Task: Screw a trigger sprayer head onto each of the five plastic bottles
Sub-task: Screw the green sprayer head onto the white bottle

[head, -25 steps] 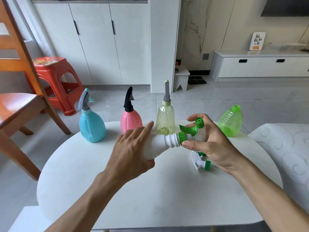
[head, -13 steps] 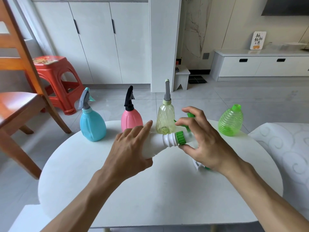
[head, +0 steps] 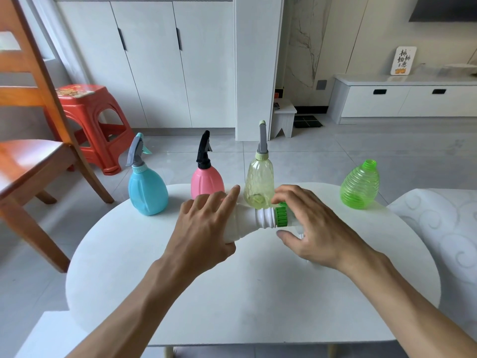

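Fingers of my left hand (head: 204, 228) wrap the tilted white plastic bottle (head: 247, 220) while my right hand (head: 313, 229) pinches its ribbed green sprayer collar (head: 281, 216).

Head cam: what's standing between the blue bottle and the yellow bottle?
The pink bottle with a black sprayer stands between the blue bottle and the yellow bottle, in the head view.

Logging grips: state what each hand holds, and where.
Left hand grips the white bottle by its body; right hand grips the green sprayer collar at its neck.
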Demonstrator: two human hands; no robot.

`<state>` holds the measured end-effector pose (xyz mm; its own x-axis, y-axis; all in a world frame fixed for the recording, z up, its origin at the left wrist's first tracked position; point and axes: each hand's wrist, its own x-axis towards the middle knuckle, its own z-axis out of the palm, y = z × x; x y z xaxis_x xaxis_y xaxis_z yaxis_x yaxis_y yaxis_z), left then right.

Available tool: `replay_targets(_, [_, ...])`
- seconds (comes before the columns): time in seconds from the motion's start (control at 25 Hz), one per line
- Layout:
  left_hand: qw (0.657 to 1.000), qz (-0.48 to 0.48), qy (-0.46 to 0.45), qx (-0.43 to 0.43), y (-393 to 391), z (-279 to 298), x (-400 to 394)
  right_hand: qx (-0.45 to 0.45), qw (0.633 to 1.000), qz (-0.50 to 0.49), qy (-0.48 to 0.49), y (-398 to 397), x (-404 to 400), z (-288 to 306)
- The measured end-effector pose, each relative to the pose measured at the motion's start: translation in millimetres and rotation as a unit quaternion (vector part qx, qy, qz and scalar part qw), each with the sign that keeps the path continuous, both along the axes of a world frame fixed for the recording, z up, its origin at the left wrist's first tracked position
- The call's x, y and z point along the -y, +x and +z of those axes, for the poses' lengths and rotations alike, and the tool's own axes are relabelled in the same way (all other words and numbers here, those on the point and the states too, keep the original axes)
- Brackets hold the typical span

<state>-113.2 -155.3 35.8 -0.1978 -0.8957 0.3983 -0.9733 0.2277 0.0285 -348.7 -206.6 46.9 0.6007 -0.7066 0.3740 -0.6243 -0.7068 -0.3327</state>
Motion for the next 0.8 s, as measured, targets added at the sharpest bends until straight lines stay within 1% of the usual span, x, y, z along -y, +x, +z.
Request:
replay_targets(0.04, [1.0, 0.0, -0.003, 0.0, -0.5, 0.5, 0.1, 0.012, 1.0, -0.005, 0.003, 0.0, -0.4, 0.8])
replay_targets(0.16, [1.0, 0.003, -0.015, -0.003, -1.8, 1.5, -0.5, 0.027, 0.999, -0.026, -0.029, -1.5, 1.2, 6.0])
replay_targets(0.32, [1.0, 0.005, -0.023, 0.002, -1.2, 3.5, 0.1, 0.002, 1.0, -0.006, -0.023, -6.8, 2.9, 11.0])
replay_targets(0.4, [1.0, 0.003, -0.025, 0.009, -2.3, 3.5, -0.6, -0.003, 1.0, -0.002, 0.0, -7.8, 2.0, 10.8])
replay_targets(0.56, [0.999, 0.003, -0.033, 0.007, -4.9, 3.2, -0.6, 0.059, 0.998, -0.004, 0.035, -9.9, -0.3, 12.3])
replay_targets(0.68, [0.999, 0.001, -0.042, 0.028, -2.6, 3.0, -0.1, 0.078, 0.992, -0.008, 0.101, -10.6, -1.4, 13.1])
replay_targets(0.8, [0.999, 0.004, -0.042, 0.027, -2.4, 2.0, -0.5, 0.107, 0.983, -0.005, 0.152, -11.6, 1.1, 11.4])
